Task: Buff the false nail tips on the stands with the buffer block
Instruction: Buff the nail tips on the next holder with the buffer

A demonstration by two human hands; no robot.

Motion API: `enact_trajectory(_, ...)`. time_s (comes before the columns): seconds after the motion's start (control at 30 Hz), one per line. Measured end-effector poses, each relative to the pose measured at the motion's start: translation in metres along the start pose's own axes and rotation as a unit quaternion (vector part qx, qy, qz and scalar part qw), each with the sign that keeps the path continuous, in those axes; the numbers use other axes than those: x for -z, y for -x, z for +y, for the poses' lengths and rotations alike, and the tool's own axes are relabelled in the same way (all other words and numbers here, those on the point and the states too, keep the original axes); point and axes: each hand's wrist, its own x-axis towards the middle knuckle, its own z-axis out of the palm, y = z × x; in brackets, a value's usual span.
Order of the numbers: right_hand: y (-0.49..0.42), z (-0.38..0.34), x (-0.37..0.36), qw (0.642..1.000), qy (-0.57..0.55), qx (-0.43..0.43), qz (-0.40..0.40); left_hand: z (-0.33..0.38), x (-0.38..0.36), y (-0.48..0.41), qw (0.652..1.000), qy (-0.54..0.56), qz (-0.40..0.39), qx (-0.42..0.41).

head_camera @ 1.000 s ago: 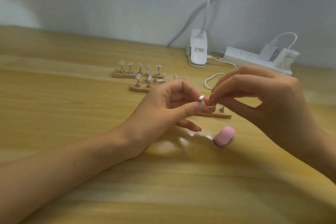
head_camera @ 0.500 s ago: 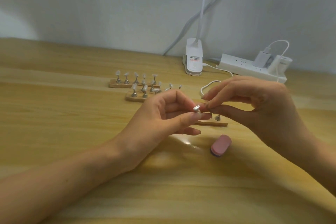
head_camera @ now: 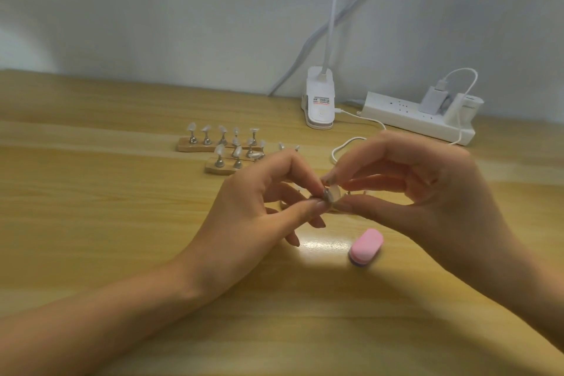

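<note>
**Hands.** The left hand (head_camera: 259, 214) and the right hand (head_camera: 427, 201) are brought together over the middle of the counter (head_camera: 91, 223), with their fingertips meeting. The left hand pinches a small metal peg (head_camera: 326, 195) between thumb and forefinger, and its other fingers are curled underneath. The right hand pinches the translucent nail tip (head_camera: 335, 192) seated on that peg, forefinger on top and thumb below. Both hands are therefore clamped on the one small assembly.

**Buffer block.** The pink buffer block (head_camera: 366, 247) lies flat on the counter at 5 o'clock from the pinched tip. It sits just below the right thumb and touches neither hand.

**Stands.** Two wooden stands (head_camera: 183, 146) lie at 10 o'clock from the hands, one behind the other, with the nearer one offset to the right. Each carries upright metal holders topped with clear tips. The right end of the nearer stand is hidden behind the left forefinger.

**Other items.** A white lamp base (head_camera: 319, 104) stands at 12 o'clock by the wall (head_camera: 152, 9), and its neck rises out of view. A white power strip (head_camera: 406, 116) lies at 1 o'clock with a charger (head_camera: 432, 99) plugged in. A white cable (head_camera: 343, 145) loops on the counter just beyond the right hand.
</note>
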Motion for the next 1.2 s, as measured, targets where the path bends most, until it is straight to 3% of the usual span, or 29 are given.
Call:
enact_trajectory(0.6,0.002,0.001,-0.005,0.998,0.059,0.02,0.011,0.002,-0.003,0.0,0.994,0.1,0.015,0.045)
enact_trajectory(0.93,0.001,0.007,-0.008,0.998,0.055,0.017,0.006,-0.006,-0.001,-0.002,0.997,0.072,0.013,0.036)
enact_trajectory(1.07,-0.01,0.004,0.02,0.999,0.022,-0.013,-0.046,0.003,0.005,-0.008,0.999,0.048,0.007,0.01)
enact_trajectory(1.2,-0.014,0.012,0.06,0.997,0.051,-0.051,-0.029,0.021,0.022,-0.024,0.999,-0.01,0.029,-0.023)
